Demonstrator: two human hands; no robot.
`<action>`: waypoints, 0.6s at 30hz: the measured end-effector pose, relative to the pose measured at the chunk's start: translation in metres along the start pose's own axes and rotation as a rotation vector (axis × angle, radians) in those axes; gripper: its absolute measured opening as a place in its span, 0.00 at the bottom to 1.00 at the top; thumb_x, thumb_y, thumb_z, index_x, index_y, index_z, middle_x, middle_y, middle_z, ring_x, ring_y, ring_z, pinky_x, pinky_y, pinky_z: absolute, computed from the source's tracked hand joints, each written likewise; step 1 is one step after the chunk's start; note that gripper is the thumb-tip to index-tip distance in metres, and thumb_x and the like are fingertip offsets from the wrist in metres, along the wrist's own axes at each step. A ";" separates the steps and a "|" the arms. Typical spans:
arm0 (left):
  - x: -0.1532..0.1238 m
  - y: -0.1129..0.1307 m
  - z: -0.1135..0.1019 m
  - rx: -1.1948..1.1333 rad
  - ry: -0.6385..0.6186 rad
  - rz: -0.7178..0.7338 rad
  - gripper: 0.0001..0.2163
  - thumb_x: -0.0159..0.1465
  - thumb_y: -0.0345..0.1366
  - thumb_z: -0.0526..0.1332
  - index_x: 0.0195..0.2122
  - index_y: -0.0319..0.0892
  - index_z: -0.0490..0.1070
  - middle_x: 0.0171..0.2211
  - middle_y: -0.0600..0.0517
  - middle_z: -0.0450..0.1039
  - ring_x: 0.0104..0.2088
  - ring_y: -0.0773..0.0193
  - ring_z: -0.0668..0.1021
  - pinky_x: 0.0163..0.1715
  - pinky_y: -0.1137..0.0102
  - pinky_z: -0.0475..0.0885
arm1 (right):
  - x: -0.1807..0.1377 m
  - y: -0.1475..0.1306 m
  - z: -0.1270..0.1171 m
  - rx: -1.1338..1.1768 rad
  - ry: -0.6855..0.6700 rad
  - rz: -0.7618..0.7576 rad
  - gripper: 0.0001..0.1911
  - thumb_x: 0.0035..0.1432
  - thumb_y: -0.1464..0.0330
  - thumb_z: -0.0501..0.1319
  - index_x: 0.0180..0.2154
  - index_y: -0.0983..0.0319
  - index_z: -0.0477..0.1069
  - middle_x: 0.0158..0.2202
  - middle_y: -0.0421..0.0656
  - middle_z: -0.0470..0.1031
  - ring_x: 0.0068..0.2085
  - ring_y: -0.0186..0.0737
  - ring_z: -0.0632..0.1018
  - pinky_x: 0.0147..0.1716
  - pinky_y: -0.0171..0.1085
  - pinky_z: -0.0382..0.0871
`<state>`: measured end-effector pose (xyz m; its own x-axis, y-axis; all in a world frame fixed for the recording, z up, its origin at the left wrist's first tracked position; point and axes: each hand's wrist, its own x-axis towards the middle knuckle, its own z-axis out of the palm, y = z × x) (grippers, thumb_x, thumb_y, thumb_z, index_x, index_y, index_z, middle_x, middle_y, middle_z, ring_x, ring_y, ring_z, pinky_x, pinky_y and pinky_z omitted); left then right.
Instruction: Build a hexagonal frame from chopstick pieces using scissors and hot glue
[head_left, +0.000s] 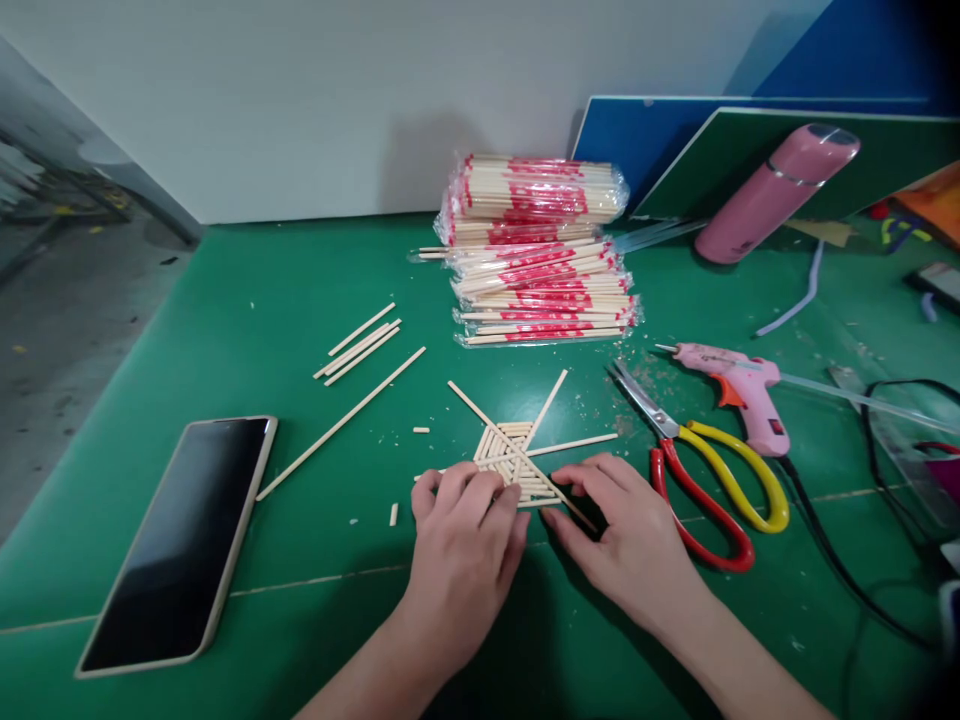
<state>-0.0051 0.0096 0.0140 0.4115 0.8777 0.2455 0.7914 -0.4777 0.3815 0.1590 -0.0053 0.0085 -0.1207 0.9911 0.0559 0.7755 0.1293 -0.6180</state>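
A small flat panel of short wooden sticks (pixel 504 452) lies on the green table, with long sticks crossed over it. My left hand (pixel 465 540) rests on the panel's near left edge, fingers curled and pressed down on it. My right hand (pixel 626 530) sits at the panel's right side, fingertips pinching the near end of a long diagonal stick (pixel 517 452). Both hands touch the stick work.
A dark phone (pixel 180 540) lies at the near left. Loose sticks (pixel 360 345) sit at centre left. Wrapped chopstick packs (pixel 536 250) are stacked at the back. Red-and-yellow scissors (pixel 705 480) and a pink glue gun (pixel 731 390) lie to the right. A pink bottle (pixel 772 190) leans behind.
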 end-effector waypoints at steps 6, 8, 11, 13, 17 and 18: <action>-0.001 -0.002 0.004 -0.044 0.055 0.019 0.07 0.58 0.31 0.54 0.34 0.41 0.70 0.32 0.50 0.70 0.35 0.61 0.69 0.37 0.62 0.60 | 0.003 -0.002 0.002 -0.035 -0.033 0.038 0.05 0.51 0.66 0.58 0.33 0.58 0.68 0.30 0.40 0.69 0.32 0.39 0.68 0.31 0.38 0.61; -0.001 -0.003 0.005 -0.047 0.067 0.024 0.06 0.58 0.31 0.54 0.34 0.41 0.70 0.31 0.50 0.70 0.35 0.61 0.69 0.37 0.63 0.61 | 0.004 -0.003 0.002 -0.038 -0.030 0.046 0.05 0.51 0.66 0.58 0.32 0.59 0.68 0.29 0.40 0.69 0.32 0.39 0.68 0.31 0.38 0.60; -0.002 -0.004 0.007 -0.062 0.079 0.025 0.05 0.58 0.30 0.55 0.33 0.40 0.69 0.32 0.49 0.69 0.35 0.61 0.69 0.36 0.63 0.61 | 0.004 -0.003 0.002 -0.042 -0.024 0.046 0.05 0.51 0.66 0.58 0.32 0.59 0.68 0.29 0.41 0.69 0.32 0.39 0.68 0.31 0.38 0.59; -0.002 -0.005 0.009 -0.070 0.084 0.028 0.06 0.58 0.29 0.55 0.34 0.40 0.69 0.32 0.49 0.69 0.36 0.60 0.69 0.37 0.63 0.62 | 0.004 -0.003 0.002 -0.049 -0.024 0.044 0.06 0.51 0.65 0.58 0.32 0.59 0.69 0.29 0.41 0.69 0.31 0.39 0.68 0.30 0.37 0.59; -0.004 -0.005 0.009 -0.077 0.074 0.022 0.06 0.58 0.28 0.54 0.34 0.41 0.69 0.32 0.49 0.69 0.35 0.60 0.69 0.37 0.63 0.62 | 0.004 -0.002 0.002 -0.056 -0.029 0.040 0.07 0.52 0.64 0.57 0.32 0.59 0.69 0.28 0.41 0.69 0.31 0.39 0.68 0.30 0.37 0.58; -0.004 -0.005 0.009 -0.079 0.070 0.017 0.06 0.58 0.29 0.54 0.34 0.41 0.69 0.32 0.49 0.69 0.35 0.61 0.69 0.36 0.63 0.62 | 0.004 -0.002 0.002 -0.057 -0.030 0.041 0.07 0.52 0.63 0.57 0.32 0.59 0.69 0.28 0.41 0.69 0.31 0.39 0.68 0.30 0.37 0.58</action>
<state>-0.0062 0.0090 0.0029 0.3896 0.8662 0.3130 0.7453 -0.4961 0.4454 0.1558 -0.0020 0.0086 -0.1058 0.9944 0.0076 0.8140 0.0910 -0.5737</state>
